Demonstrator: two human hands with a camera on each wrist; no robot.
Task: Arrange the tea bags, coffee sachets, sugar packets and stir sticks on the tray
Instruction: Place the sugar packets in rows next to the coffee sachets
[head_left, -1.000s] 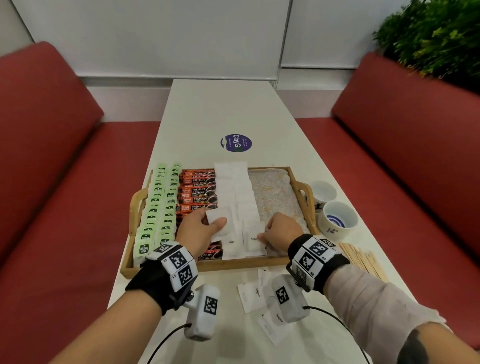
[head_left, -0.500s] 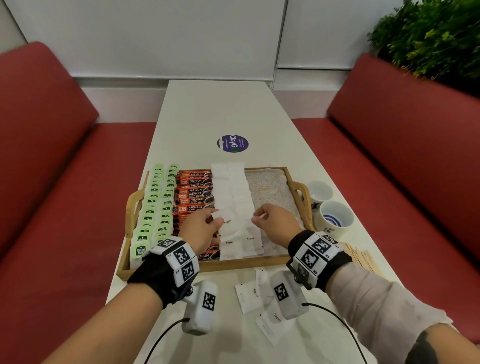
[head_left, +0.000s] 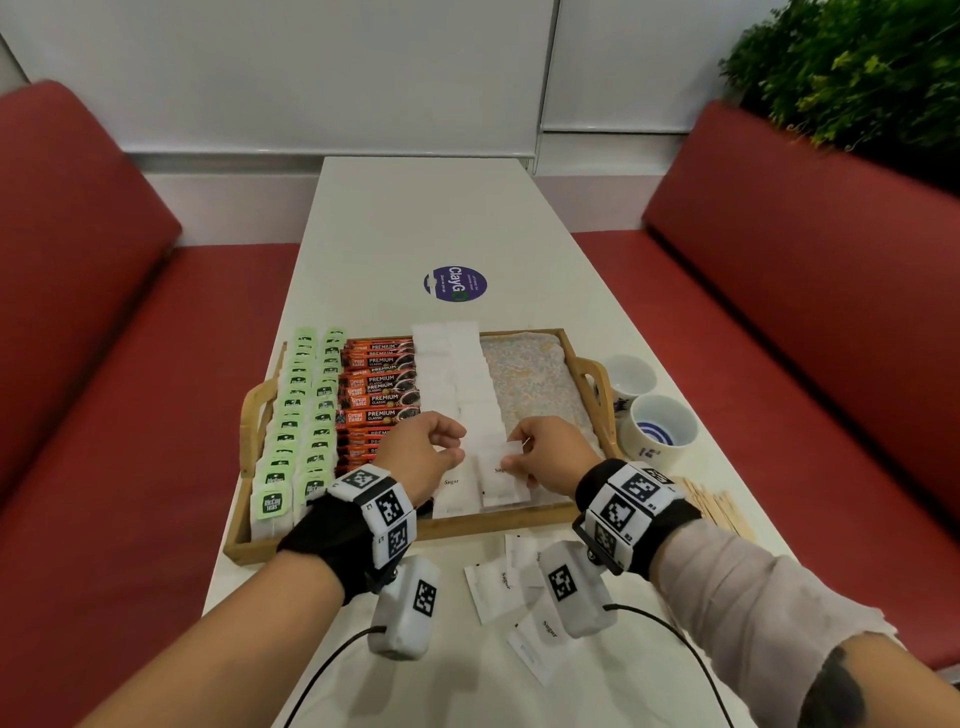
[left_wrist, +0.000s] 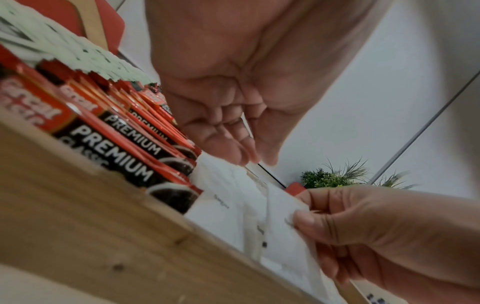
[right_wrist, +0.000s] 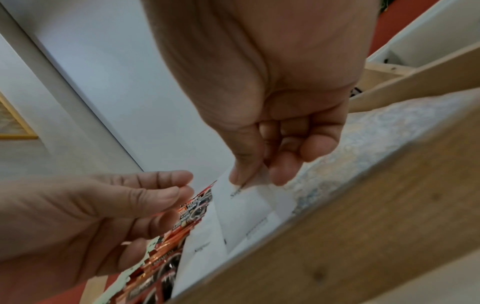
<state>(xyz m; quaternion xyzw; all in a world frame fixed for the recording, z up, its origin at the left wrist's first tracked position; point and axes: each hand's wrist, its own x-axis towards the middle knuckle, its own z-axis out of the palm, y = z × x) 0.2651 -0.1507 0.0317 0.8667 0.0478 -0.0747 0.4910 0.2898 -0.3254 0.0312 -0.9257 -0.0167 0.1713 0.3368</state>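
A wooden tray (head_left: 467, 527) holds two columns of green tea bags (head_left: 296, 415), a stack of red coffee sachets (head_left: 379, 400) and two columns of white sugar packets (head_left: 457, 374). My right hand (head_left: 519, 457) pinches one sugar packet (head_left: 511, 451) between thumb and forefinger, just above the near end of the sugar columns. The right wrist view shows this packet (right_wrist: 246, 201) hanging from the hand (right_wrist: 257, 174). My left hand (head_left: 457, 447) hovers beside it over the coffee sachets, fingers loosely curled and empty (left_wrist: 246, 156). Wooden stir sticks (head_left: 717, 506) lie on the table right of the tray.
Several loose sugar packets (head_left: 493, 592) lie on the white table in front of the tray. Two white cups (head_left: 657, 431) stand right of the tray. The tray's right part shows bare patterned liner (head_left: 535, 379). Red benches flank the table; a round sticker (head_left: 455, 284) lies beyond.
The left hand held a sugar packet earlier and is now empty. The right hand rose off the packets in the tray and now pinches one packet.
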